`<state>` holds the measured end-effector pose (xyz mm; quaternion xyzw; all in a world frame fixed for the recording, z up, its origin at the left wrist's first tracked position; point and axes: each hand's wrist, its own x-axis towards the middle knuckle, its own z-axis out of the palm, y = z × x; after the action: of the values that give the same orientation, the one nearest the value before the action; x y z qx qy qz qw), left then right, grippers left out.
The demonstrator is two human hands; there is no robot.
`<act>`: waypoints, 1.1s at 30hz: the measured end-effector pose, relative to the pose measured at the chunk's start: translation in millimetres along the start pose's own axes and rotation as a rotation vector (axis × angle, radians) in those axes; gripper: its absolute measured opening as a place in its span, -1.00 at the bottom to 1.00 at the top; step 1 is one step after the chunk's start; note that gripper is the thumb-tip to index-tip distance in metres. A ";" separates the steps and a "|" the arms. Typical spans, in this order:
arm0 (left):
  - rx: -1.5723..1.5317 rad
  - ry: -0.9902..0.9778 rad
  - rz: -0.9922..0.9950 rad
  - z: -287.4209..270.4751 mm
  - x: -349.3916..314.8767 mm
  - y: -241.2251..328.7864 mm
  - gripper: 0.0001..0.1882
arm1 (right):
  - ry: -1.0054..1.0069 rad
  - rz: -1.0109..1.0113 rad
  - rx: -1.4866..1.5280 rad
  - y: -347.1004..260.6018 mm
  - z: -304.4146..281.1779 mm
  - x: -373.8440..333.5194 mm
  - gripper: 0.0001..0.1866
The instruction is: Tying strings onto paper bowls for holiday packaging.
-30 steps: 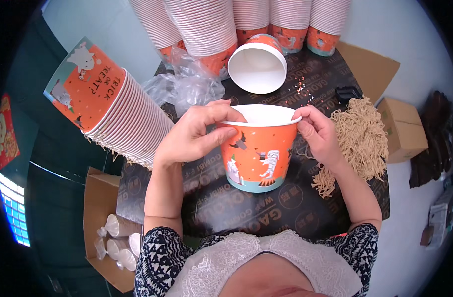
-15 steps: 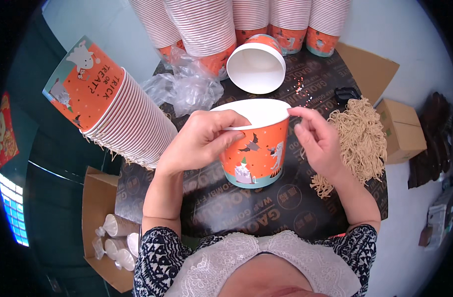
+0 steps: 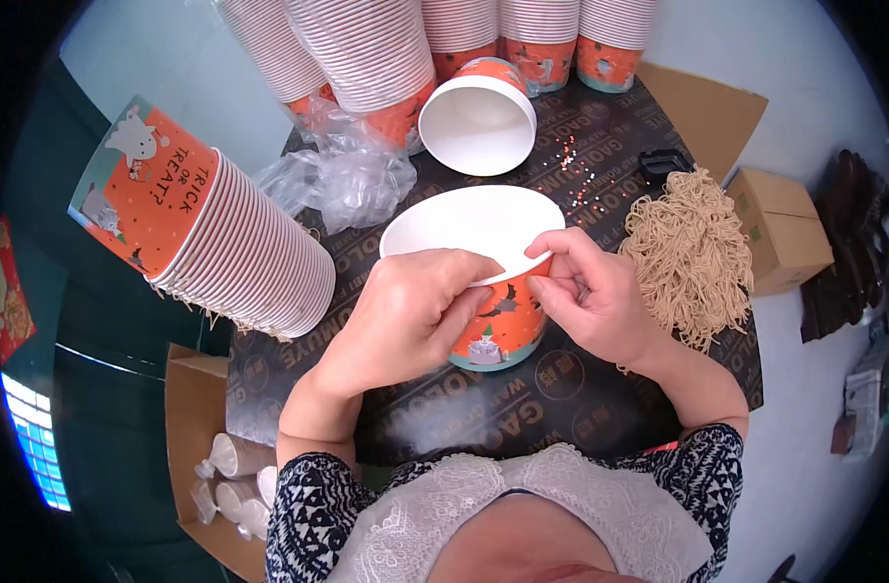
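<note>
In front of me stands an orange paper bucket (image 3: pixel 507 313) with a white inside, a teal base band and bats and ghost figures printed on it. My left hand (image 3: pixel 400 316) pinches its near rim, thumb outside and fingers over the edge. Just right of it, my right hand (image 3: pixel 595 301) also grips the rim between thumb and forefinger. Whether anything small sits between the fingers is hidden. To the right lies a heap of tan cord pieces (image 3: pixel 692 262). Small coloured beads (image 3: pixel 575 185) are scattered behind the bucket.
A tilted nested stack of buckets (image 3: pixel 255 253) leans at the left. Behind are a bucket on its side (image 3: pixel 478 128), crumpled clear plastic (image 3: pixel 357 185), a small black item (image 3: pixel 663 163) and tall bucket stacks (image 3: pixel 366 58). An open carton (image 3: pixel 187 457) stands lower left, a closed box (image 3: pixel 780 233) at right.
My right hand has come in left and down, from the bucket's right side to pinching the near rim beside my left hand. The view has shifted slightly, showing more beads.
</note>
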<state>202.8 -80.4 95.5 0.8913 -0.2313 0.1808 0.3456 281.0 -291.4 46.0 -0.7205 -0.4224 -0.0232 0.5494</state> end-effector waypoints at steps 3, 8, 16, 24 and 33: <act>0.068 -0.013 0.018 1.9 -2.0 5.6 -0.81 | 0.012 -0.007 -0.024 4.7 4.9 -1.0 -0.71; 0.085 -0.062 -0.063 -0.7 -8.1 20.0 -0.83 | -0.005 -0.058 -0.105 10.6 11.8 -4.6 -0.72; -0.119 -0.426 -0.183 -4.1 -4.3 2.7 -0.85 | -0.044 -0.378 -0.231 11.7 22.9 -10.0 -0.73; -0.427 -0.557 -0.447 3.6 4.8 -11.0 -0.86 | -0.025 -0.471 -0.317 11.6 23.3 -12.0 -0.73; -0.432 -0.474 -0.388 11.8 3.8 -19.8 -0.89 | -0.005 -0.485 -0.307 19.1 22.4 -7.4 -0.71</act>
<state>218.5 -76.8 78.6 0.8421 -0.1646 -0.1525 0.4904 278.7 -278.3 18.7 -0.6732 -0.5753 -0.2160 0.4113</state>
